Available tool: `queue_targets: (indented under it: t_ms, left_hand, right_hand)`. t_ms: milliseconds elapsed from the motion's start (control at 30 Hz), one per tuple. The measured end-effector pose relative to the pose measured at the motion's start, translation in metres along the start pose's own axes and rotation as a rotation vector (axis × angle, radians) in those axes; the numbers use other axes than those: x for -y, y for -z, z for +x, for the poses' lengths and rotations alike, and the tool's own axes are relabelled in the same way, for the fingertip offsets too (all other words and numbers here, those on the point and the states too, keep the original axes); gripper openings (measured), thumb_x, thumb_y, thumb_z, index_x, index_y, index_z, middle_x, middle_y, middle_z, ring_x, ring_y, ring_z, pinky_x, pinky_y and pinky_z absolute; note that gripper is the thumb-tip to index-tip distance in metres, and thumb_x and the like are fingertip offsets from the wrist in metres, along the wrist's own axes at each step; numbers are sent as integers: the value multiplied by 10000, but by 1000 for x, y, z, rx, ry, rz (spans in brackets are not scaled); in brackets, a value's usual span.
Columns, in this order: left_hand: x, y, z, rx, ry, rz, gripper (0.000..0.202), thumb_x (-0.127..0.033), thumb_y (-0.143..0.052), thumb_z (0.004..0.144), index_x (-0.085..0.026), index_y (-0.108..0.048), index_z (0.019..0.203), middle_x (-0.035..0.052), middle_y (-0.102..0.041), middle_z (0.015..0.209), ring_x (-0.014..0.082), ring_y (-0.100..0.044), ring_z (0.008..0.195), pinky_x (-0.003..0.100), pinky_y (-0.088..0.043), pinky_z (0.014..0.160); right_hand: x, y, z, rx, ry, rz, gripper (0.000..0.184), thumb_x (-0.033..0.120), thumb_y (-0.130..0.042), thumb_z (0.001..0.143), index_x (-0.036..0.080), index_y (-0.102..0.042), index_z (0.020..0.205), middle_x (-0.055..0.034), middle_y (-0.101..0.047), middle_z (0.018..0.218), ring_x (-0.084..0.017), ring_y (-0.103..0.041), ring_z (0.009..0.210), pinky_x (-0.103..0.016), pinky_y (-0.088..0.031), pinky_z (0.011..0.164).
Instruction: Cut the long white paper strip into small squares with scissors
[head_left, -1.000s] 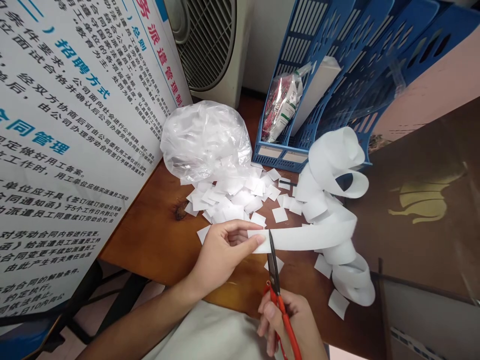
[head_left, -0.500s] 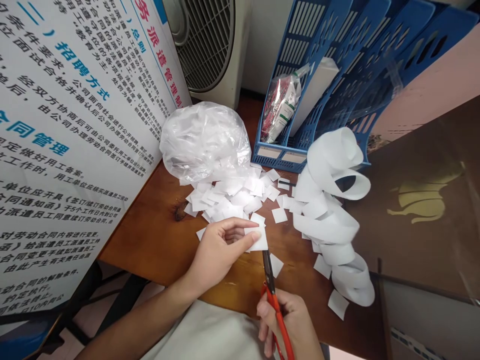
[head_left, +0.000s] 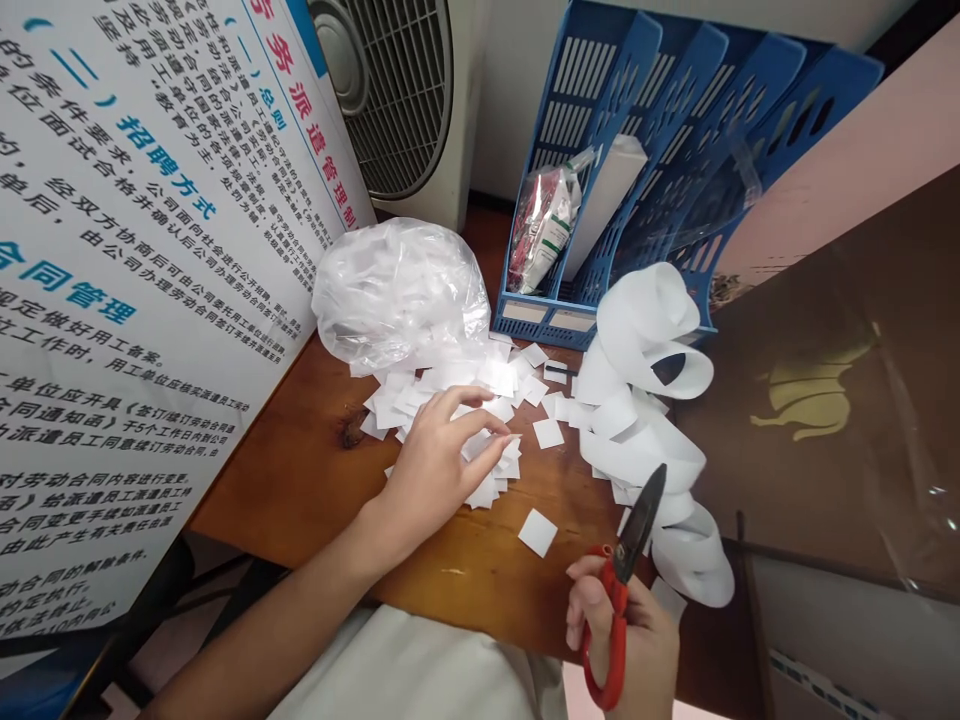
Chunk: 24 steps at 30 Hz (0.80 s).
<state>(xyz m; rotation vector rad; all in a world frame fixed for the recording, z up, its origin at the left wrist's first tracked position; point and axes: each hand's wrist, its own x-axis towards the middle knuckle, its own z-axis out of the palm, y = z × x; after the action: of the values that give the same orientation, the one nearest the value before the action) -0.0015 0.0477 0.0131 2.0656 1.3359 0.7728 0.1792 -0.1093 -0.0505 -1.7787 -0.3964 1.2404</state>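
Observation:
My left hand [head_left: 442,450] is over the near side of a heap of small white paper-like squares [head_left: 401,400]. Its fingers are parted, with the thumb and index tips close together; no square shows clearly between them. In my right hand [head_left: 630,630] is a pair of scissors [head_left: 626,575] with red handles and dark blades, pointing up and away from me. The blades look closed and are clear of the squares. A long curling white strip [head_left: 645,440] lies in loops to the right, beyond the scissors. One loose square [head_left: 538,533] lies between my hands.
A clear plastic bag [head_left: 401,290] with white contents sits behind the heap. Behind it are a blue file rack [head_left: 555,335] holding a packet [head_left: 544,235], and a fan [head_left: 405,90]. A printed board [head_left: 150,300] stands along the left of the wooden table [head_left: 300,480].
My left hand has let go of the white square it was pinching and has shifted slightly up. My right hand has drawn the scissors away to the right and turned them.

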Motion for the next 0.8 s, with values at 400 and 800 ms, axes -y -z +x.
queue_targets:
  t_ms: [400,800]
  left_hand:
    - [-20,-47,50,432,-316,-179,68,-235,-691,884,-219,-754,865,86,-613,1392,291,-572,1254,416,-371,1079]
    - [-41,-20,28,589,-273,-460,80,-156,-679,837,-184,-730,891,42,-742,922,185,-673,855,283,-496,825]
  right_hand:
    - [-1,-1,-11,-111,180,138,507,571,-792,717,108,-612,818,25,-491,472,-68,-447,382,-190,-340,429]
    - [38,-20,0,-323,299,348,420,453,-790,773,115,-588,918,38,-560,493,-76,-523,427,-196,-403,515]
